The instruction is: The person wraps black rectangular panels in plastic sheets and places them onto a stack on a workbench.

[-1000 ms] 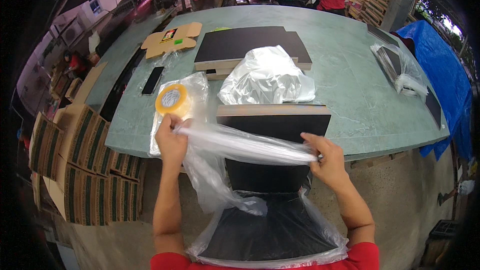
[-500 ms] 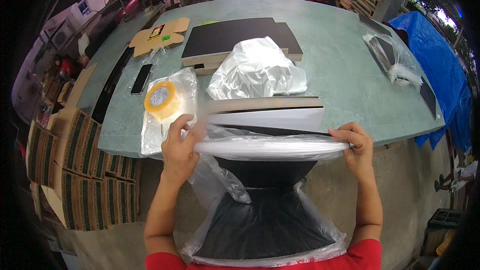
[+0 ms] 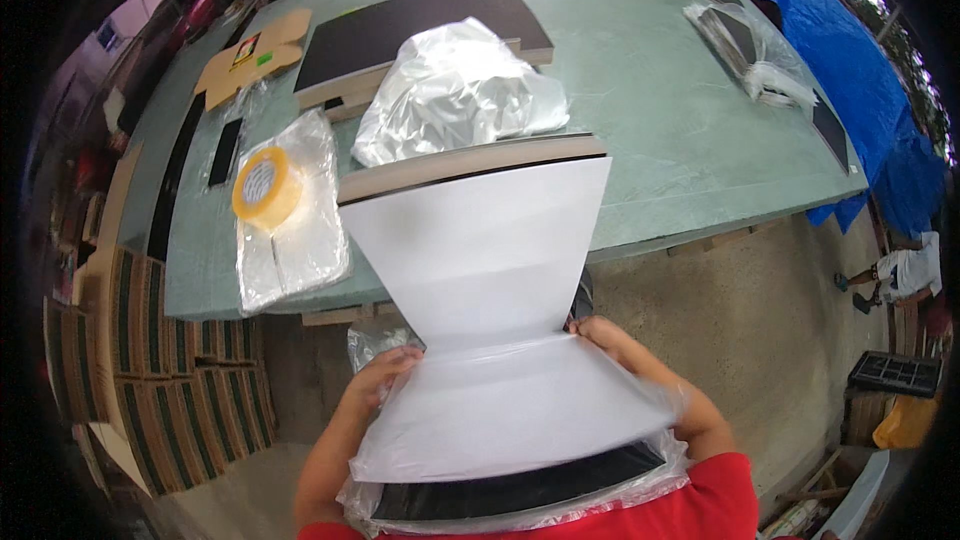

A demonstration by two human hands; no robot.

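A stack of boards with a white top face [image 3: 490, 240] reaches from the table's near edge toward my body. Its near half sits inside a clear plastic bag [image 3: 520, 410]; the far half is bare. My left hand [image 3: 386, 372] grips the bag's edge at the left side of the boards. At the right side, my right hand [image 3: 604, 338] is closed on the bag's edge, its fingers partly hidden. A black board [image 3: 520, 485], wrapped in clear plastic, lies beneath, closest to my body.
Left on the green table [image 3: 660, 120] are a yellow tape roll [image 3: 268, 188] on flat plastic bags [image 3: 300, 260], a black phone-like slab [image 3: 226, 152] and an opened carton [image 3: 255, 55]. Crumpled plastic [image 3: 460, 95] covers part of a dark board stack [image 3: 400, 35]. Cartons [image 3: 190, 380] stand at left.
Both hands have come down toward my body, drawing the bag's mouth over the near half of the white-faced boards. The view has tilted downward, and the boards' far end rests higher in it.
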